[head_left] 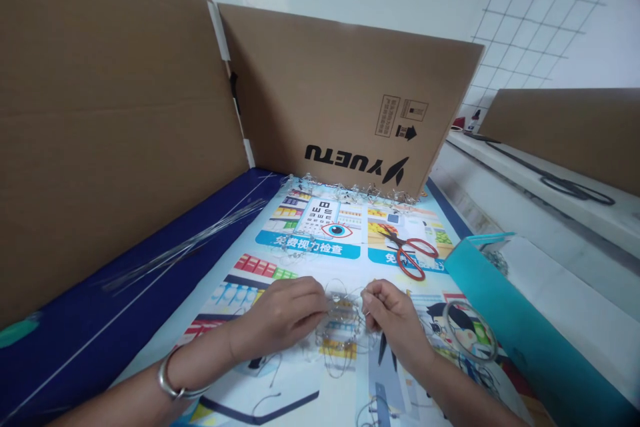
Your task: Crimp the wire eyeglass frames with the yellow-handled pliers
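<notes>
Both my left hand (280,317) and right hand (393,317) pinch a thin beaded wire piece (343,320) between them, near centre of the poster (300,247); it runs left-right. Red scissors (413,255) lie farther right.

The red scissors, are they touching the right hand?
Apart. The head view shows the red scissors lying on the printed mat, with bare mat between them and the right hand.

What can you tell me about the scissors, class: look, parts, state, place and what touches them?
The scissors have red loop handles, plastic by the look, and short dark blades. They lie flat on the printed mat, blades closed or nearly so and pointing away toward the cardboard wall, handles toward the person. Only the mat touches them; both hands work beyond reach of them, nearer the camera.
</notes>
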### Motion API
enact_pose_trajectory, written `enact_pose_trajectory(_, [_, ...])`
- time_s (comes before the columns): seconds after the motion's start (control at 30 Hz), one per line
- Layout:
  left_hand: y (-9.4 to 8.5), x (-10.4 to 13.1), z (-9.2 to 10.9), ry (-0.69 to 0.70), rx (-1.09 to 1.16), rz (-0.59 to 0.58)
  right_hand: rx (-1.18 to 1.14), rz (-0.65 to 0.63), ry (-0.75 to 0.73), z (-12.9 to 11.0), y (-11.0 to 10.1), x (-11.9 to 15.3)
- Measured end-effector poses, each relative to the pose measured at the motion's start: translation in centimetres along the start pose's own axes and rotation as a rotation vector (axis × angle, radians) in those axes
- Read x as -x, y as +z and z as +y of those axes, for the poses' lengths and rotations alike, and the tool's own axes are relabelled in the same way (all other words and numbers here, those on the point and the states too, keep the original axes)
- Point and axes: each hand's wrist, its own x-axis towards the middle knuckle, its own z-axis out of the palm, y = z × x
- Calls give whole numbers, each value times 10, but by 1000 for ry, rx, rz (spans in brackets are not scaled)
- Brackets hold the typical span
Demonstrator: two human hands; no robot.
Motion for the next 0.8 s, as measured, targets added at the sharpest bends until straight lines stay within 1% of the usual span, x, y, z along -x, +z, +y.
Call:
enact_pose_trajectory(0.13, [-4, -4, 3, -60, 162, -26, -28, 4, 46, 0, -1, -1])
enact_pose_trajectory(0.27, [-8, -6, 4, -148, 326, 41, -49, 14, 74, 1, -2, -2])
enact_pose_trajectory(0.33, [-9, -7, 2, -220, 382, 88, -42, 7, 74, 1, -3, -3])
enact_pose_trajectory(0.43, [-10, -8, -4, -348, 396, 155, -40, -15, 71, 0, -3, -3])
enact_pose_trajectory(0.5, [-10, -8, -7, -460, 412, 165, -48, -15, 68, -1, -4, -3])
enact_pose_trajectory(0.57, [-11, -9, -8, -588, 495, 106, -54, -7, 60, -1, -4, -4])
enact_pose_trajectory(0.63, [-10, -9, -8, -689, 633, -12, -60, -3, 53, -2, -3, -3])
enact_pose_trajectory(0.7, [-8, -8, -8, -735, 756, -122, -63, -3, 52, -3, -3, -3])
enact_pose_trajectory(0.73, [-7, -7, -8, -747, 799, -157, -61, -3, 53, -4, -3, -3])
enact_pose_trajectory(0.8, [-4, -5, -8, -774, 849, -184, -47, -6, 57, -5, -3, -2])
